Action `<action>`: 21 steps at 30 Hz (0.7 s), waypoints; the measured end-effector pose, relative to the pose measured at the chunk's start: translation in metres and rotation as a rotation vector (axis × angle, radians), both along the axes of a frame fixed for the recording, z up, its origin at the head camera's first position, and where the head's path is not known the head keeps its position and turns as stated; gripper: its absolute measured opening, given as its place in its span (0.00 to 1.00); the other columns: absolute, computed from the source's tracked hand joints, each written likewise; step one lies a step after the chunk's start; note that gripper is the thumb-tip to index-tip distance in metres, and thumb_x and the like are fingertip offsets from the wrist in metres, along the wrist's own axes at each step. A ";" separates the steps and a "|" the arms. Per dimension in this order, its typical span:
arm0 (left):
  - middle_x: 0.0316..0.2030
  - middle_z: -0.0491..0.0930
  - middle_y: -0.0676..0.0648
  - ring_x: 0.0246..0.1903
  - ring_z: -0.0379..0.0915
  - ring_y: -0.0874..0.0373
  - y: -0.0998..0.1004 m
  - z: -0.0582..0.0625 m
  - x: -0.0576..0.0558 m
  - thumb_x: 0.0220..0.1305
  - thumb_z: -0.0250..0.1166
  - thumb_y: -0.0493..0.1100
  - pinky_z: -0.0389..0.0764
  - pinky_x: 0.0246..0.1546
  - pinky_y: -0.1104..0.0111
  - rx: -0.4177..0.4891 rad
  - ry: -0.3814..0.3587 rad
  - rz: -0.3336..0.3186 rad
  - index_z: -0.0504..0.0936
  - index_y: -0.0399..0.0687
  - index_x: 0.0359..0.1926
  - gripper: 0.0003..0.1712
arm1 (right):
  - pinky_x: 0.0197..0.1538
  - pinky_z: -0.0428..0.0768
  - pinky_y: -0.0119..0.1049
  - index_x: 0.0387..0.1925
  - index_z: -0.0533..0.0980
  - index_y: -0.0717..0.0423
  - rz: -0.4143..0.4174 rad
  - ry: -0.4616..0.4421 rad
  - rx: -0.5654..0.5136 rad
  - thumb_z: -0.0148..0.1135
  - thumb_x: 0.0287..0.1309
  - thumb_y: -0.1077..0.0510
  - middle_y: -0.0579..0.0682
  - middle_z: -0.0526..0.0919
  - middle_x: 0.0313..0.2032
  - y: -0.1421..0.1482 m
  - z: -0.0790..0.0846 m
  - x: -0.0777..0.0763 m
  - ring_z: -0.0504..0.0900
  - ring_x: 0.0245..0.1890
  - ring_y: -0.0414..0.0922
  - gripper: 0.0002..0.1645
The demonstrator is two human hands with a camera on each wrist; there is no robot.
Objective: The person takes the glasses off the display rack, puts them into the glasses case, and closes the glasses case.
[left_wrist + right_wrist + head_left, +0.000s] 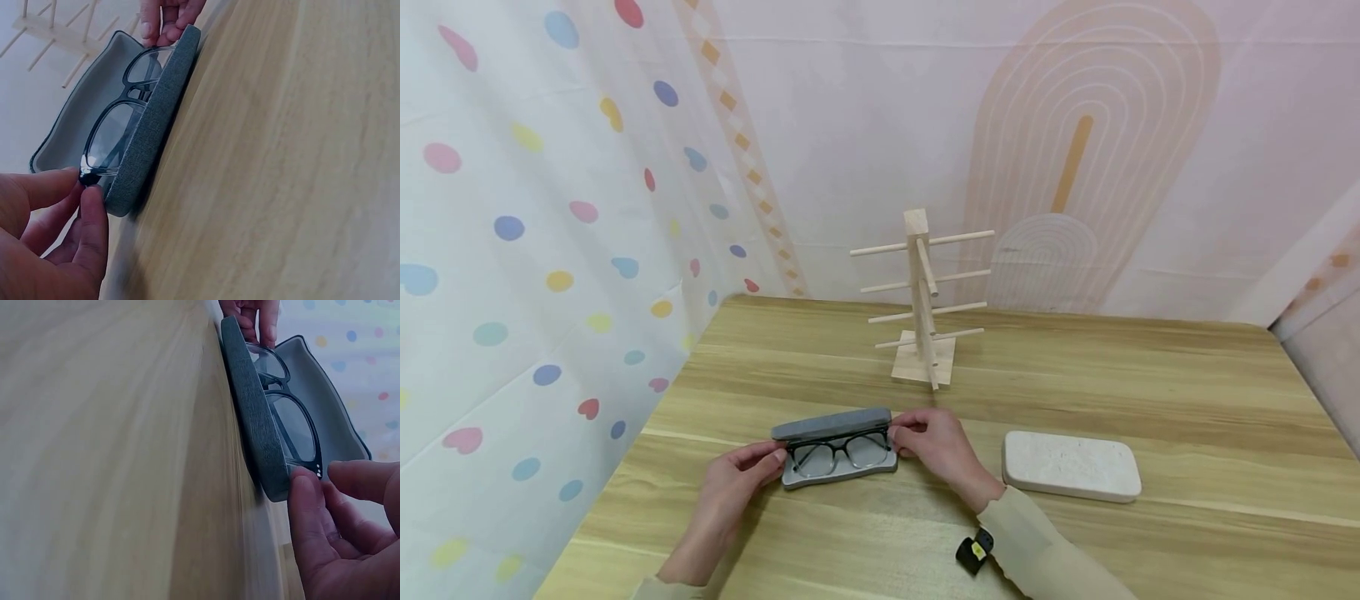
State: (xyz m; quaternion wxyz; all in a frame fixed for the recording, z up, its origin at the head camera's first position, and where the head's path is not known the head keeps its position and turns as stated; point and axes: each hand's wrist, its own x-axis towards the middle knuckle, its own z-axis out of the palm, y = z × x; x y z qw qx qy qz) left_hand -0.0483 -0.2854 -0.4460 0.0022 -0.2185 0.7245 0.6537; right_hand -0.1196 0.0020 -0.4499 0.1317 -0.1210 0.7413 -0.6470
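A pair of black-rimmed eyeglasses (842, 454) lies in an open grey glasses case (831, 423), lenses facing up. In the head view my left hand (730, 487) is at the left end of the frame. Its thumb and fingers pinch the frame's corner by the hinge in the left wrist view, where the case's textured outer wall (153, 134) also shows. At the opposite end, my right hand (943, 450) holds the other corner between thumb and finger, seen close up in the right wrist view. The temples (284, 431) are folded behind the lenses.
A wooden peg rack (919, 292) with several thin rods stands behind the case. To the right lies a closed whitish case (1071, 467). A small black object with a yellow mark (974, 551) is beside my right sleeve. Patterned curtains (880, 150) border the wooden table (1210, 400).
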 end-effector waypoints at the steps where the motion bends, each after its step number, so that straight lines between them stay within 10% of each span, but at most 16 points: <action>1: 0.41 0.88 0.49 0.37 0.85 0.66 0.000 0.000 0.000 0.67 0.68 0.30 0.86 0.44 0.72 0.006 0.007 0.002 0.81 0.23 0.55 0.18 | 0.41 0.89 0.37 0.40 0.85 0.69 0.001 -0.006 -0.010 0.66 0.61 0.63 0.54 0.87 0.28 -0.001 0.000 0.000 0.84 0.32 0.40 0.11; 21: 0.33 0.89 0.51 0.34 0.86 0.63 0.001 0.001 -0.001 0.67 0.68 0.29 0.87 0.42 0.72 0.088 0.029 0.023 0.84 0.33 0.46 0.07 | 0.39 0.88 0.34 0.39 0.83 0.72 -0.039 -0.099 -0.096 0.65 0.61 0.67 0.54 0.88 0.30 -0.008 -0.002 0.002 0.87 0.31 0.41 0.09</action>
